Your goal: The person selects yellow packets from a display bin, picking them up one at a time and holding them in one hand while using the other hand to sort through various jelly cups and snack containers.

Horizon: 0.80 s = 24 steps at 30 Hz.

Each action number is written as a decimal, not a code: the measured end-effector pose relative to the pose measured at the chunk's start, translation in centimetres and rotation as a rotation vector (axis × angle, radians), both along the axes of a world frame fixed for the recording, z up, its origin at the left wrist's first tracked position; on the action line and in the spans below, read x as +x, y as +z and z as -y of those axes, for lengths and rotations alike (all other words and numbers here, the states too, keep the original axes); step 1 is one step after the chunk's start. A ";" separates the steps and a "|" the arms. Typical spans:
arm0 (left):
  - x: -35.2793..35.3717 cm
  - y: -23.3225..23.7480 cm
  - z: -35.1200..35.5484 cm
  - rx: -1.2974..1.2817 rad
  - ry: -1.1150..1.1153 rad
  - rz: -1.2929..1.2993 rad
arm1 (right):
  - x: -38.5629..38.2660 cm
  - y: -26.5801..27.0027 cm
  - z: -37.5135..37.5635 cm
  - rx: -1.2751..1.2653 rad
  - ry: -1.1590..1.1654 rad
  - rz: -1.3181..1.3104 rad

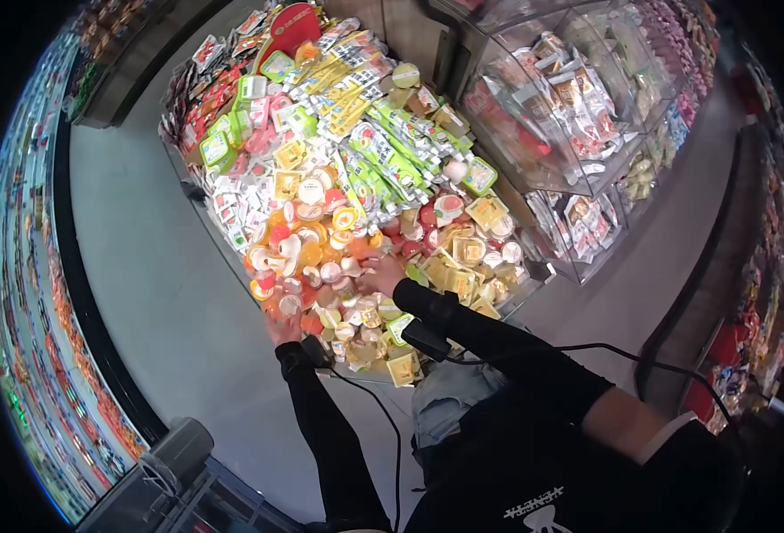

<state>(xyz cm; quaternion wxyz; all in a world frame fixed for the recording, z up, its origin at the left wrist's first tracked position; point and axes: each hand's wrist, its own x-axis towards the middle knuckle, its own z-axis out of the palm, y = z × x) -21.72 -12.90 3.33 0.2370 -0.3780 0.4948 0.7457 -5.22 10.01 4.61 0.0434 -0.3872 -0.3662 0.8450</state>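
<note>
A wide bin is heaped with packaged snacks. Its near part holds many small jelly cups in orange, red and pale colours. My right hand lies over the cups near the middle of this heap, open, fingers apart and pointing left. At the near left edge of the bin, my left hand is among the cups. Its fingers are blurred and blend with the cups, so I cannot tell whether it grips one. Square yellow jelly cups lie to the right of my right hand.
Green drink pouches and yellow sachets cover the far part. A clear acrylic case with bagged snacks stands to the right. Stocked shelves line the left. A black cable runs from my right wrist.
</note>
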 end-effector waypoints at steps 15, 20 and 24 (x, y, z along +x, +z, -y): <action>17.2 1.5 -18.6 -0.714 -0.634 -0.905 | 31.7 -5.4 -5.2 0.582 -0.315 0.543; 23.9 0.0 -26.7 -0.364 -1.218 -1.310 | 30.3 -4.2 -9.2 0.770 -0.238 0.792; 28.8 -1.5 -30.8 -0.142 -1.590 -1.236 | 30.0 -5.1 -11.3 0.888 0.060 0.914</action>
